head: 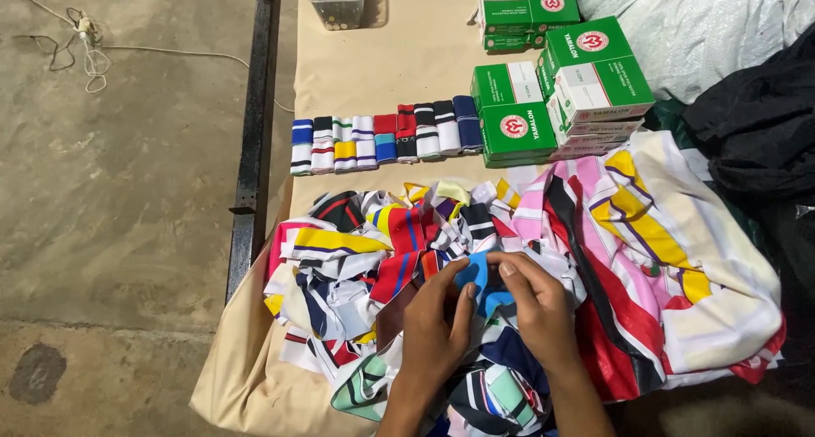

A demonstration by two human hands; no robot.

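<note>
Hands meet over the heap of striped fabric scraps [407, 259] at the table's near edge: left hand [435, 322] and right hand [535, 305] both pinch one blue scrap [475, 276], lifted clear for sorting. Folded strips [382, 136] line the middle, green boxes [552, 89] behind.

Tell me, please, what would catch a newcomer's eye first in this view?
Likely the big heap of striped fabric pieces covering the near table, with the left hand and right hand pinching a blue scrap at its middle. Behind it lie a neat row of folded striped bands and stacked green boxes.
</note>
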